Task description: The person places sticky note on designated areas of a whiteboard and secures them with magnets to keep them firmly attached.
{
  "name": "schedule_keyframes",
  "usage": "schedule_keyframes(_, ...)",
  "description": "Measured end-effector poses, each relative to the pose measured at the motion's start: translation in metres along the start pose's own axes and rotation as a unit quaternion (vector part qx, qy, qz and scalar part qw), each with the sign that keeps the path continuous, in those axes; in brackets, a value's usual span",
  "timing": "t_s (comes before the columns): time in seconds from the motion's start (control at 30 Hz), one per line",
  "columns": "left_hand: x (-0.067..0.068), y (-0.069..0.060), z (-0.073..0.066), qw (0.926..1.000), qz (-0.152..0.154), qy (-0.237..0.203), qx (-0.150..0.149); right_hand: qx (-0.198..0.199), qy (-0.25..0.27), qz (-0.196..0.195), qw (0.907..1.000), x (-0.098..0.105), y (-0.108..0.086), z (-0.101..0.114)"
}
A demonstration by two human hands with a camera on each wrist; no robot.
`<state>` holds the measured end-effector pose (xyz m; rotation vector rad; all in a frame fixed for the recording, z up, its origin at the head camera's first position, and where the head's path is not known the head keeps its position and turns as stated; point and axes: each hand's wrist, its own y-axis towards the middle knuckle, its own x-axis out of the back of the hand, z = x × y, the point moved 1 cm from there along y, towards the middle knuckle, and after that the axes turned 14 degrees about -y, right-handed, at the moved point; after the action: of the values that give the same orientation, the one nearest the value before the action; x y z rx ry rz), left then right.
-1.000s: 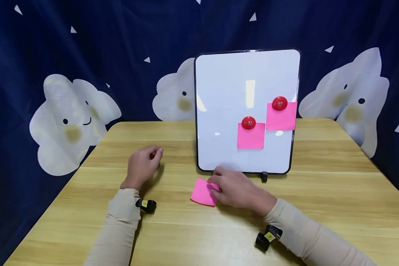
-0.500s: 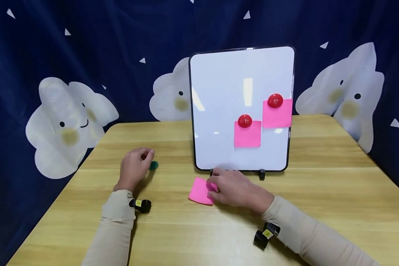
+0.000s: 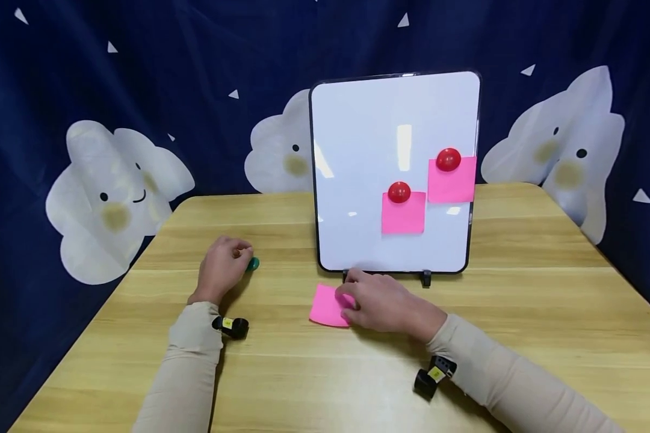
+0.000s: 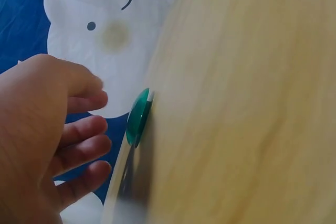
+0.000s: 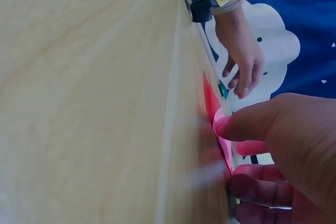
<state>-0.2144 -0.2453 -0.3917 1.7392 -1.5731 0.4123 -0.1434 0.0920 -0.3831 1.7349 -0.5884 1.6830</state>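
My left hand (image 3: 222,270) hovers over the left of the table, its fingers loosely bent. Beside it a round green magnet (image 4: 139,116) lies on the wood; in the left wrist view a gap separates it from the fingertips. At the foot of the whiteboard, my right hand (image 3: 384,304) pinches the right part of a pink sticky note (image 3: 327,305) on the table. Seen from the right wrist, the thumb (image 5: 239,121) is against the note, which curls up there. The hand hides the note's right end in the head view.
A black-framed whiteboard (image 3: 357,150) stands upright on small black feet (image 3: 426,278). Two red magnets (image 3: 399,192) hold two pink notes (image 3: 403,216) on its right half. Behind the wooden table (image 3: 303,373) hangs a dark blue curtain (image 3: 195,60) with cloud faces.
My left hand has shifted slightly left, and more of the green magnet shows beside it. The right hand stays at the note. The head view has shifted a little.
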Motion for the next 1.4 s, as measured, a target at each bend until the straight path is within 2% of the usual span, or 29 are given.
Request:
schedule_keyframes(0.2, -0.003, -0.004, 0.005, 0.9991, 0.038, -0.006, 0.016, 0.022, -0.002, -0.007, 0.9997, -0.002, -0.001, 0.001)
schedule_keyframes(0.4, -0.004, 0.0, 0.005, 0.9975, 0.066, -0.024, 0.01, 0.013, 0.009, 0.006, 0.9999, -0.002, 0.0, -0.003)
schedule_keyframes(0.53, -0.005, 0.004, 0.004, 0.9974, 0.07, -0.013, -0.001, -0.001, 0.024, 0.021, 0.9995, 0.001, 0.001, -0.005)
schedule_keyframes(0.73, -0.001, 0.004, 0.008, 0.9968, 0.079, -0.013, 0.002, -0.011, 0.043, 0.029, 0.9986, 0.001, 0.0, -0.006)
schedule_keyframes(1.4, 0.005, 0.001, 0.014, 0.9935, 0.11, -0.028, -0.006, 0.003, 0.04, 0.056, 0.9976, 0.005, -0.002, -0.005)
